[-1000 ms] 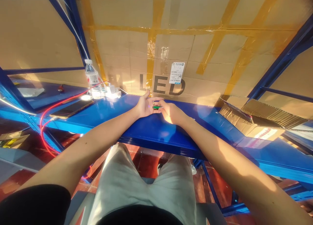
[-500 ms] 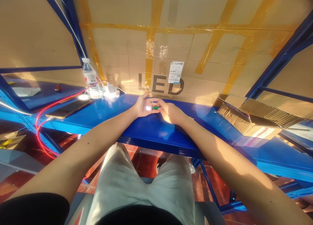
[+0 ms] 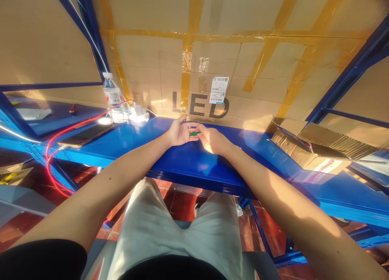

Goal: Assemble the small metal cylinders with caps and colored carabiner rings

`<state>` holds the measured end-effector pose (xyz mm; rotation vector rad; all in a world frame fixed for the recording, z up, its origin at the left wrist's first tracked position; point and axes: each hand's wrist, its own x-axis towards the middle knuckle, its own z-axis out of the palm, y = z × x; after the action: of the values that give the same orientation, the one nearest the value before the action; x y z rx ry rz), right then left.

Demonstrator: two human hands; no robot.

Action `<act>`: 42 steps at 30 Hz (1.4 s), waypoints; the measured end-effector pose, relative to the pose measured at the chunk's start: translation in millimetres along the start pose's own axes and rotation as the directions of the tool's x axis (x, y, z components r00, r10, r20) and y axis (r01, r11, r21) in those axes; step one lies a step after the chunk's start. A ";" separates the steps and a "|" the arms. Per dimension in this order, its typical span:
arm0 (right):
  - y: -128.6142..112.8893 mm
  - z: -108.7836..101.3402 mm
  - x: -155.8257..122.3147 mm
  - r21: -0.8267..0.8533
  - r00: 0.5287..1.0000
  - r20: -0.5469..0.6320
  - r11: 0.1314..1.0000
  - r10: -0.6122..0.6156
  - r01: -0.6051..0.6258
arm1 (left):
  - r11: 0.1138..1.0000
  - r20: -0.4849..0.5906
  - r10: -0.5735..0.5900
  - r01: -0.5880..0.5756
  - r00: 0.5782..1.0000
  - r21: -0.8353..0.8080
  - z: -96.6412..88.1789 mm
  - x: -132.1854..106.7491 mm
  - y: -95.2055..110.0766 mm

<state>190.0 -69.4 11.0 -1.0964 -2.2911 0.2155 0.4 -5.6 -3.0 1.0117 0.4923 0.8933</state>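
Note:
My left hand (image 3: 180, 131) is held palm up over the blue shelf, its thumb raised and its fingers reaching toward the right. Across those fingers lie a slim green stick (image 3: 193, 134) and a thin purple one (image 3: 192, 127); their exact kind is too small to make out. My right hand (image 3: 212, 140) meets it from the right, thumb and fingertips closed on the right end of the green stick. Fingers of both hands partly cover the two sticks.
Behind the blue shelf (image 3: 194, 164) stands a large taped carton (image 3: 136, 61) marked LED. To the left are a water bottle (image 3: 113, 95), a white charger (image 3: 138, 112), a phone (image 3: 86, 135) and a red cable (image 3: 48, 150). An open cardboard box (image 3: 294, 150) sits at right.
A bright spot of light on my left palm has gone. Both hands and the sticks stay in nearly the same place.

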 end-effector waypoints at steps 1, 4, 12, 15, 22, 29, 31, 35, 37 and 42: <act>-0.3 -0.2 0.1 -0.005 1.000 0.001 1.000 -0.001 0.001 | 1.000 0.002 -0.003 0.003 1.000 -0.004 0.1 0.0 0.0; -2.0 -1.2 0.4 -0.059 1.000 0.008 0.998 0.006 -0.006 | 1.000 0.013 -0.007 0.007 1.000 -0.008 -0.1 0.4 0.0; -6.6 -2.6 0.5 -0.179 1.000 0.014 0.984 0.015 -0.012 | 0.999 0.029 -0.021 0.022 0.999 -0.041 -0.1 0.6 -0.2; -8.3 -2.8 0.1 -0.209 1.000 0.018 0.978 0.024 -0.019 | 0.998 0.052 -0.025 0.028 0.998 -0.055 0.5 -0.5 0.5; -9.2 -3.2 -0.5 -0.264 0.999 0.035 0.964 0.001 0.008 | 0.996 0.079 -0.029 0.035 0.996 -0.077 0.3 -2.3 2.6; -11.9 -3.9 -1.0 -0.292 0.999 0.037 0.956 0.016 -0.005 | 0.995 0.073 -0.038 0.044 0.997 -0.085 0.0 -0.9 2.1; -11.7 -3.9 -0.9 -0.298 0.999 0.039 0.955 0.019 -0.007 | 0.996 0.070 -0.034 0.040 0.997 -0.085 -0.5 -0.4 1.7; -11.4 -3.9 -1.2 -0.281 1.000 0.018 0.960 0.016 -0.010 | 0.996 0.063 -0.025 0.030 0.998 -0.079 -1.8 0.1 1.0; -11.3 -3.5 -1.4 -0.276 1.000 0.013 0.961 0.011 -0.007 | 0.997 0.061 -0.022 0.026 0.998 -0.074 -2.3 0.2 0.9; -9.9 -2.5 -1.4 -0.262 1.000 0.017 0.965 0.001 0.003 | 0.997 0.062 -0.024 0.029 0.998 -0.072 -3.1 0.3 1.0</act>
<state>185.6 -77.1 16.1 -1.2265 -2.3842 -0.0834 -2.1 -3.5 -3.5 0.9615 0.4178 0.8480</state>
